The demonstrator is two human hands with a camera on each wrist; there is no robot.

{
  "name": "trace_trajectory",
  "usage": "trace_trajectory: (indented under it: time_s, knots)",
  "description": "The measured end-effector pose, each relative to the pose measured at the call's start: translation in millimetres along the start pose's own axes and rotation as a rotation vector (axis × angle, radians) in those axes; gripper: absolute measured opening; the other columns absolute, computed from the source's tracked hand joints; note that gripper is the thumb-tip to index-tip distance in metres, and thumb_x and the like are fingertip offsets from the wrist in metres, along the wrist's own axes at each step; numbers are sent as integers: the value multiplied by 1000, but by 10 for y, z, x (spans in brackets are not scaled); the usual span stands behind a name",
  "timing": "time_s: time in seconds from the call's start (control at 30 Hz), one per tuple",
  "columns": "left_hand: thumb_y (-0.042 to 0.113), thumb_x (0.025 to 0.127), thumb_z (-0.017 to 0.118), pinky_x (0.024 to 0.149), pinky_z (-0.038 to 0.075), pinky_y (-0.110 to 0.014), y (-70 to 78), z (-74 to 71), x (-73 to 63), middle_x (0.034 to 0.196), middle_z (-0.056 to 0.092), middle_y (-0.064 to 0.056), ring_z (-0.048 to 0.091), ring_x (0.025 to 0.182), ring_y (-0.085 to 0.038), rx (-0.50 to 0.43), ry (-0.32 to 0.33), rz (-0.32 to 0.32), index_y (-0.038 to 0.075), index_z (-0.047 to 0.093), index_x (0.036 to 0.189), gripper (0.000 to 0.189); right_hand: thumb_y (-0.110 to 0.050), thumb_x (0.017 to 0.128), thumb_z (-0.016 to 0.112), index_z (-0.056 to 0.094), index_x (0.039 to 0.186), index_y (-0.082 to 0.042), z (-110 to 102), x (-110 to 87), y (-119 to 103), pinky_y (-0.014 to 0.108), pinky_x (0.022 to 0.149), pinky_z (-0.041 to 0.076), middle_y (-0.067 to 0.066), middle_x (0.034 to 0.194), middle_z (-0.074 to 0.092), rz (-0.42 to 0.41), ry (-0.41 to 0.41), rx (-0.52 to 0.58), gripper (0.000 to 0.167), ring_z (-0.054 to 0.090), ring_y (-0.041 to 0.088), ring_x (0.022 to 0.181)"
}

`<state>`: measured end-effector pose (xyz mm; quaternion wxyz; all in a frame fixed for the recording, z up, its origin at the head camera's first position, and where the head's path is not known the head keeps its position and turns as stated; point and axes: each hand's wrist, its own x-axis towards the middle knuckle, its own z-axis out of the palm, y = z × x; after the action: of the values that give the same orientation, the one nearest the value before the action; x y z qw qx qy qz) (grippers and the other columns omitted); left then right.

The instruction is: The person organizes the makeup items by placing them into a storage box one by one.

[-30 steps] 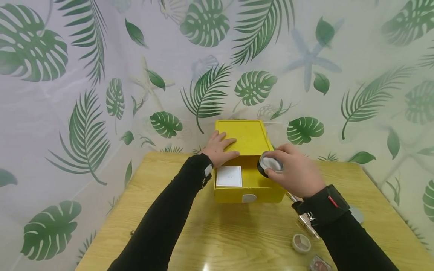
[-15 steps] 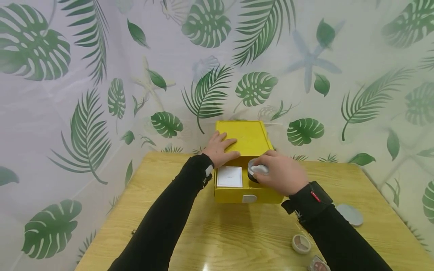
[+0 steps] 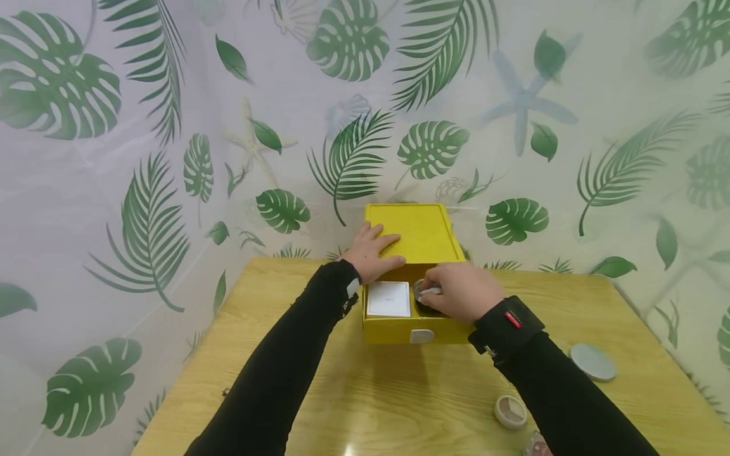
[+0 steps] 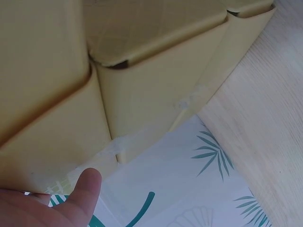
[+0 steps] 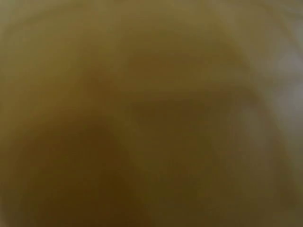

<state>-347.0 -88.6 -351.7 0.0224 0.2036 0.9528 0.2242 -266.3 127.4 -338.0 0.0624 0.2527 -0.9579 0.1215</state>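
A yellow box (image 3: 390, 331) stands on the table with its lid (image 3: 419, 231) raised and leaning back. My left hand (image 3: 371, 254) rests with spread fingers on the lid's left side; its thumb (image 4: 87, 189) shows by the box in the left wrist view. My right hand (image 3: 470, 288) pinches a round powder jar (image 3: 421, 303) with a dark base and a clear, silvery top. The jar is down inside the box, right of a flat white square box (image 3: 389, 299), and partly hidden by my fingers. The right wrist view is a yellow-brown blur.
On the wooden table (image 3: 445, 392), to the right, lie a round silvery disc (image 3: 593, 361), a small round palette (image 3: 510, 411) and a clear compact (image 3: 537, 444) partly behind my right sleeve. A leaf-patterned sheet (image 3: 319, 126) hangs close behind the box.
My right hand has carried the powder jar left and down, from above the box's right side into it beside the white square box. The left hand stays on the lid.
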Motion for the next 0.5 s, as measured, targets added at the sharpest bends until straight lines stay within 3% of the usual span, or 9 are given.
trace_trajectory:
  time_s: [0.33,0.5]
  knots:
    - [53,100,53,121,17,-54,3,-14,13,168,17,-10,-1,155,-30,5,7,3,25,42,157,64,-21,94,72,81,108,-14,16,33,-16,43,72,57,1,101,76,13,-14,-102,18,70,24,88]
    - [52,100,54,121,17,-54,-1,-1,13,168,18,-11,-1,155,-31,-2,11,10,24,43,156,64,-16,96,66,79,113,-14,8,52,-10,41,70,55,2,105,75,19,-52,-117,22,68,22,86]
